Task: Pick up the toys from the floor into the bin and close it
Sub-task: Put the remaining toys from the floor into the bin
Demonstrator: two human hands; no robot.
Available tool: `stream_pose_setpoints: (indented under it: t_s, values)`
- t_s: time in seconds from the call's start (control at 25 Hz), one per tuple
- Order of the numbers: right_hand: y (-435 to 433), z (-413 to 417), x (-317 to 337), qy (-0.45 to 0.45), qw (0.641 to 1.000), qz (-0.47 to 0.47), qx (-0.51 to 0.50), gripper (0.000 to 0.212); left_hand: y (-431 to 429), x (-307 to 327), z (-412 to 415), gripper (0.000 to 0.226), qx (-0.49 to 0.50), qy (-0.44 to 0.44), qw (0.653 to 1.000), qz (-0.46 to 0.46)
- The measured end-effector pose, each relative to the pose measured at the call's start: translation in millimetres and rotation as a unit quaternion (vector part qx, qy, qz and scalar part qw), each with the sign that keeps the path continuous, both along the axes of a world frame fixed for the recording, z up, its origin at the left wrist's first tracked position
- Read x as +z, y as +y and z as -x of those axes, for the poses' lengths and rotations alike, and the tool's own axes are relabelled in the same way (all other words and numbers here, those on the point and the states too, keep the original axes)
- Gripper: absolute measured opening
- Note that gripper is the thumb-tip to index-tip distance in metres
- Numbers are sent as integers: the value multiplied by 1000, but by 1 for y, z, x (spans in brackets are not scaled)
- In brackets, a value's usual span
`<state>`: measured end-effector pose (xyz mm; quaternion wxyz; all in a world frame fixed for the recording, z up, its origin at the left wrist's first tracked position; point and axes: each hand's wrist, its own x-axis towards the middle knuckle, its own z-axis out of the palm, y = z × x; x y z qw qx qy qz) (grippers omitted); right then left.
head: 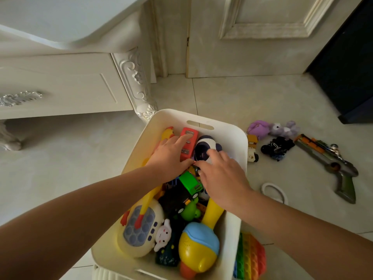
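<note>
- The cream plastic bin (238, 142), lidless, sits at lower centre, crammed with toys to its rim.
- Left hand (171, 158) lies flat, fingers spread on a red toy block (188, 144), gripping nothing.
- Right hand (222, 178) rests loosely open on a white-and-navy round toy (203, 147).
- Right of the bin, on open tiled floor (232, 98): purple plush toys (272, 128), a black toy car (277, 147), a grey-orange toy gun (331, 164).

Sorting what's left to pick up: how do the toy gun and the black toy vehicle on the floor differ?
The toy gun is long, grey-green with orange parts, lying stretched out farthest right. The black toy vehicle is short, compact, dark with blue touches, nearer the bin. Both lie on the tiles outside the bin, untouched by either hand.
</note>
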<state>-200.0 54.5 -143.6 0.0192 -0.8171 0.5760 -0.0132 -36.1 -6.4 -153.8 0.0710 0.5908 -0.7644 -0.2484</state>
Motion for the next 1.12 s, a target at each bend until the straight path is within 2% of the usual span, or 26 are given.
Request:
stream_pose_setpoints:
  t_s: [0.08, 0.16, 0.24, 0.36, 0.44, 0.48, 0.56, 0.68, 0.76, 0.84, 0.92, 1.0, 1.12]
  values:
    - [-5, 5, 0, 27, 999, -43, -4, 34, -2, 0, -4, 74, -22, -15, 999, -24]
    - [-6, 6, 0, 16, 996, -83, -14, 45, -5, 3, -7, 83, -10, 3, 998, -66]
    - [-9, 7, 11, -64, 996, -62, -21, 42, -3, 9, -8, 89, 18, 28, 998, -62]
    - [-14, 34, 34, -263, 964, 9, -50, 35, 11, 24, 3, 70, 22, 54, 998, 32]
    - [-14, 64, 43, -322, 939, 31, -122, 32, 19, 39, 14, 53, 7, 87, 992, 88]
    - [-12, 82, 42, -322, 933, 17, -164, 31, 22, 46, 21, 47, -11, 97, 988, 117]
    - [-2, 125, 30, -282, 928, -38, -240, 29, 29, 59, 43, 39, -71, 96, 977, 176]
    - [25, 172, -10, -195, 917, -190, -291, 28, 42, 62, 83, 36, -203, 81, 953, 209]
    - [41, 182, -39, -163, 912, -262, -270, 32, 47, 54, 114, 36, -280, 69, 936, 204]
    - [48, 176, -62, -160, 916, -298, -217, 42, 44, 44, 137, 36, -313, 62, 928, 192]
    - [48, 159, -80, -107, 938, -304, -123, 59, 36, 35, 151, 36, -305, 75, 934, 169]
    - [48, 140, -97, -8, 965, -260, -39, 71, 30, 29, 158, 39, -291, 88, 940, 155]
    - [42, 123, -115, 94, 972, -213, -21, 68, 26, 25, 165, 39, -272, 98, 947, 140]
